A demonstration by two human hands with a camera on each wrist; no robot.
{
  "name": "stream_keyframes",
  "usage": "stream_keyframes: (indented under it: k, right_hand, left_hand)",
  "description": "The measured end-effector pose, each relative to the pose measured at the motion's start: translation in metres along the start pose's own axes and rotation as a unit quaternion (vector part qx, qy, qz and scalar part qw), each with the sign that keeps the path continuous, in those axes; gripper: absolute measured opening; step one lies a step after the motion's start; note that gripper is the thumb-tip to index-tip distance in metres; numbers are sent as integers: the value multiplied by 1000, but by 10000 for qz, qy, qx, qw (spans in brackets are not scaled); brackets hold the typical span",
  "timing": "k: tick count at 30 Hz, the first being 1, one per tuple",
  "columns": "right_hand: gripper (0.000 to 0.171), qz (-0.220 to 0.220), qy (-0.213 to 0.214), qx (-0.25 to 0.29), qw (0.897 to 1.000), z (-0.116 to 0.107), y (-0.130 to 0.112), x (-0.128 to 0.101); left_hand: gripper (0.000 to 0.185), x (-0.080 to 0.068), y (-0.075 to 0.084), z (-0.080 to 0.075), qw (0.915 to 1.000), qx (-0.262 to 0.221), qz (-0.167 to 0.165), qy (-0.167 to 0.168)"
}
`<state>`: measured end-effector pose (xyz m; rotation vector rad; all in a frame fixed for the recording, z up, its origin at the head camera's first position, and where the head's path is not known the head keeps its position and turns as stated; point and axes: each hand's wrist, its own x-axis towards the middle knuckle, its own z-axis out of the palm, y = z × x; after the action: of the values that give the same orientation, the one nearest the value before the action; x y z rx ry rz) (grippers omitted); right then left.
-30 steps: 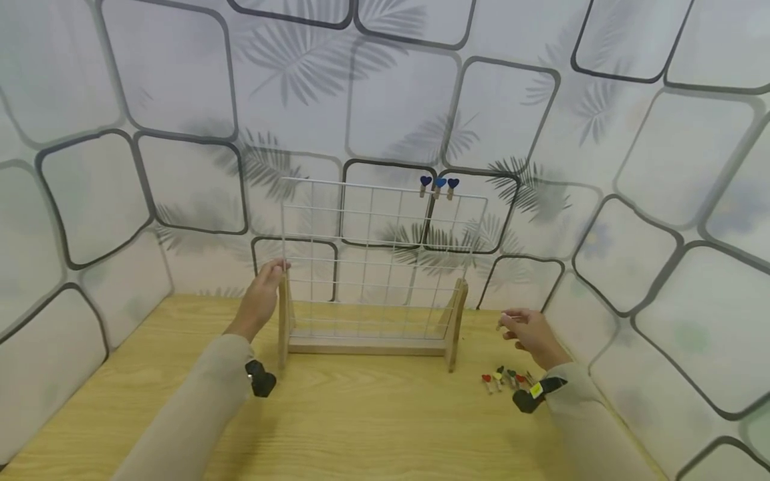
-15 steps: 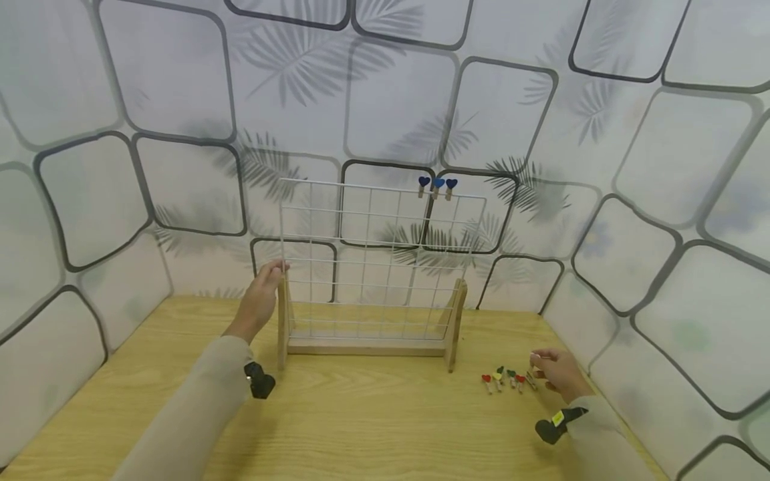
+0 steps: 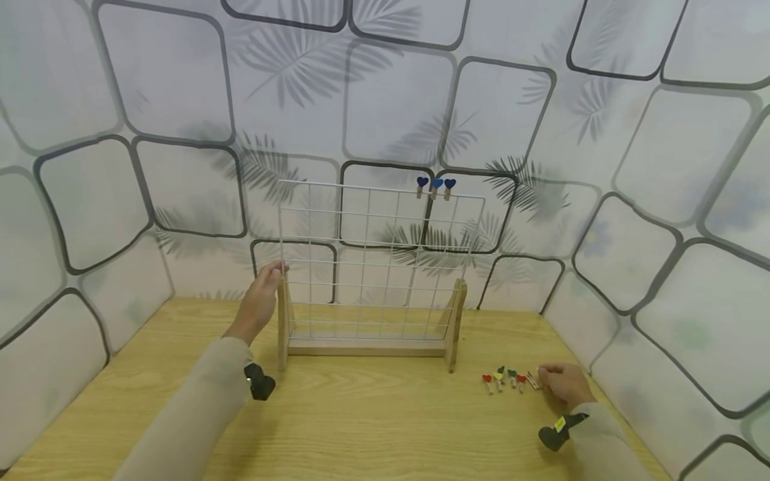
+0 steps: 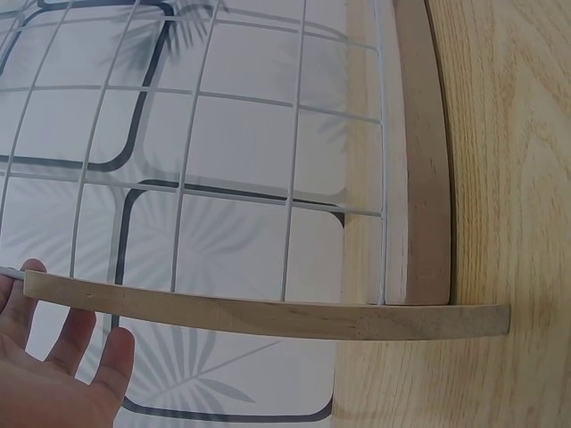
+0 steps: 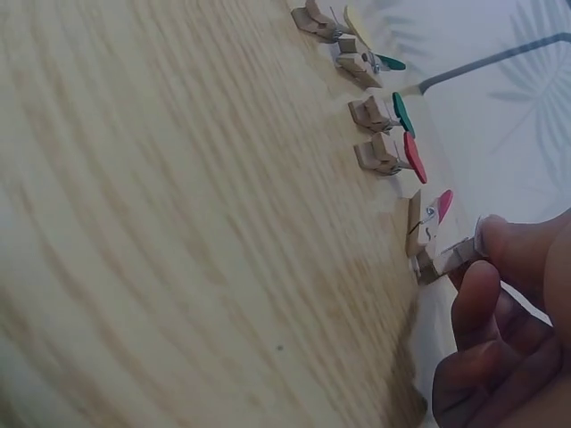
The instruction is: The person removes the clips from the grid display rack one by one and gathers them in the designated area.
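My left hand (image 3: 257, 304) holds the left side of a white wire grid rack (image 3: 367, 242), just above its wooden side post (image 4: 259, 316); the fingertips (image 4: 118, 352) show below that post in the left wrist view. Low over the table at the right, my right hand (image 3: 565, 385) pinches a small wooden clothespin (image 5: 458, 256) between thumb and forefinger. Its lower end is right at a clothespin with a pink heart (image 5: 428, 223) lying on the table. A green-heart clothespin (image 5: 379, 113) and a red-heart clothespin (image 5: 391, 154) lie close by, in a loose row.
A dark blue heart clothespin (image 3: 422, 187) and two other blue ones are clipped on the grid's top wire. The yellow wood-grain table (image 3: 361, 421) runs back to a patterned wall (image 3: 397, 100). Another wall (image 3: 704, 314) closes in on the right.
My right hand has moved right and nearer to me, and has come down at the right end of the clothespin row. The left hand has stayed at the rack.
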<state>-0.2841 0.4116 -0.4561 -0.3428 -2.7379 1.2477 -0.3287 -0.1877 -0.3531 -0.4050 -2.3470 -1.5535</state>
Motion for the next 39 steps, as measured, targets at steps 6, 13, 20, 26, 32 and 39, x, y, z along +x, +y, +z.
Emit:
stream_keyframes:
  k: [6,13,20,26,32,39]
  right_hand:
    - [40,55,-12,-358,9993,0,0,1]
    - [48,-72,-47,-118,9999,-3,-11,6]
    - [58,-271,-204,1049,9939,-9,-76,15]
    - [51,-899,-139,1480,9848,-15,-152,20]
    - [47,-1606,-61,1725,9718,-19,-232,18]
    - [40,-2489,-182,2075,9459,-19,-311,6]
  left_hand:
    - [55,-1,0,0,10000,-5,-31,-23]
    - [55,-1,0,0,10000,-45,-28,-33]
    - [58,0,-2,0,10000,10,11,-2]
    - [58,1,-2,0,10000,53,-66,-54]
    - [59,-2,2,-2,9999,14,-80,-89]
    - [57,-5,5,-1,9999,-36,-108,-51]
